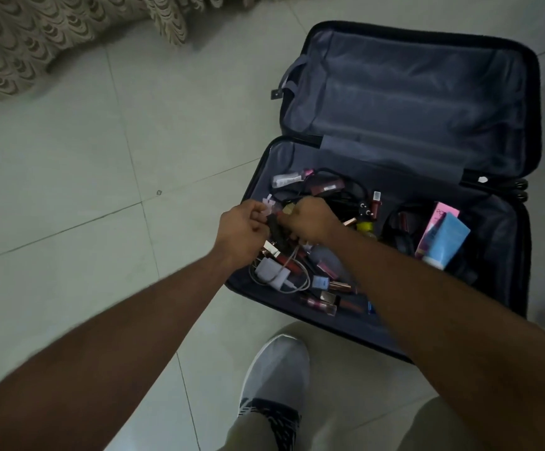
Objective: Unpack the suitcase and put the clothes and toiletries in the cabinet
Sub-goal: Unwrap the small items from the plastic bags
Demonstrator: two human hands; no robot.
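While both hands gather small cosmetic tubes over the open dark hard-shell suitcase [525, 92] on the tiled floor, the left hand [243, 231] and right hand [308, 221] curl round several; best cradle them securely; loose tubes slip.

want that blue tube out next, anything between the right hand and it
Nothing covers the blue tube; it lies on top, against the pink box. The right hand would cross loose cosmetics and black cable.
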